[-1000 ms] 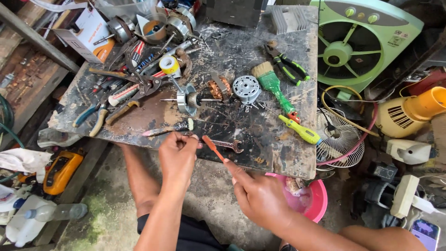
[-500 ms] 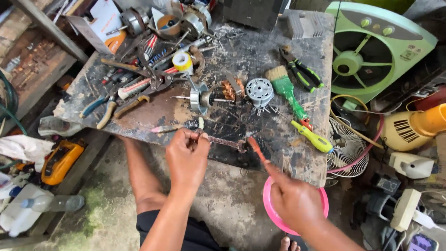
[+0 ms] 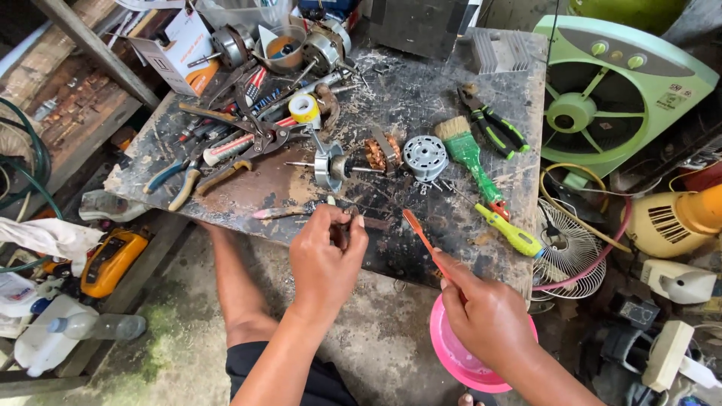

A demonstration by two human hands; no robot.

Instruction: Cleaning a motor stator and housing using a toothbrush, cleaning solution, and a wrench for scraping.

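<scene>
My left hand (image 3: 327, 256) hovers at the near edge of the scarred workbench (image 3: 248, 192), its fingertips pinched on a small dark part that I cannot make out. My right hand (image 3: 485, 316) holds a thin orange-handled tool (image 3: 421, 237) that points up and left over the bench edge. Just beyond my hands lie a motor rotor on a shaft (image 3: 331, 167), a copper-wound stator (image 3: 382, 154) and a round metal motor cover (image 3: 425, 158).
A green-handled brush (image 3: 470, 154), yellow screwdriver (image 3: 511, 237), pliers (image 3: 492, 128) and a pile of tools (image 3: 233, 143) with a tape roll (image 3: 304, 109) cover the bench. A green box fan (image 3: 609, 94) and wire grille (image 3: 568, 252) stand right, a pink bowl (image 3: 455, 353) below.
My right hand has swung right and down, carrying the orange-handled tool away from my left hand. The left hand has stayed at the bench edge.
</scene>
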